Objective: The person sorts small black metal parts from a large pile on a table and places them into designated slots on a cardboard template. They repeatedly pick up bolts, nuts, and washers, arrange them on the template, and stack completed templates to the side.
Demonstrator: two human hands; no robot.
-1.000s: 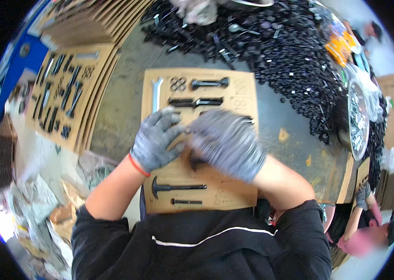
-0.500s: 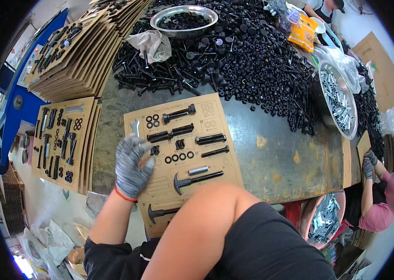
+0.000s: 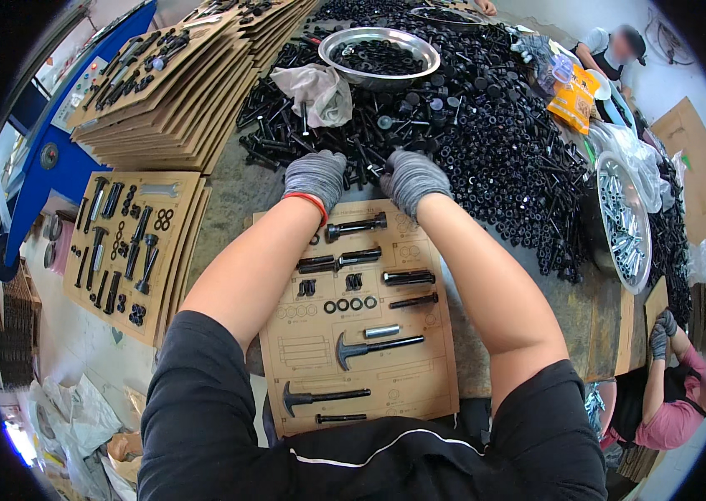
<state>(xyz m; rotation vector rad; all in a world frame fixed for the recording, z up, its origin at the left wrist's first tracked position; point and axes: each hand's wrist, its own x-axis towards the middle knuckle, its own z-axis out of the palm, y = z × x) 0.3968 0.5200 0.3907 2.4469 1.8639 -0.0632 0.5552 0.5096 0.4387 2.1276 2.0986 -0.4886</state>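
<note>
The gloved left hand and gloved right hand are held at the near edge of the black bolts, the fingers of both curled down; whether anything is clamped in them cannot be told. Nearer than the fingers, a cardboard sheet is laid with 4 black rings, 2 hooked pieces and 1 silver tube; beyond them, a steel bowl is seen.

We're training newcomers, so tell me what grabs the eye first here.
The large heap of black bolts and nuts dominates the far side of the table, with the gloved left hand and right hand at its near edge. Lower in view lies a cardboard sheet with fasteners laid out on it. A bright orange bag stands out at upper right.
</note>
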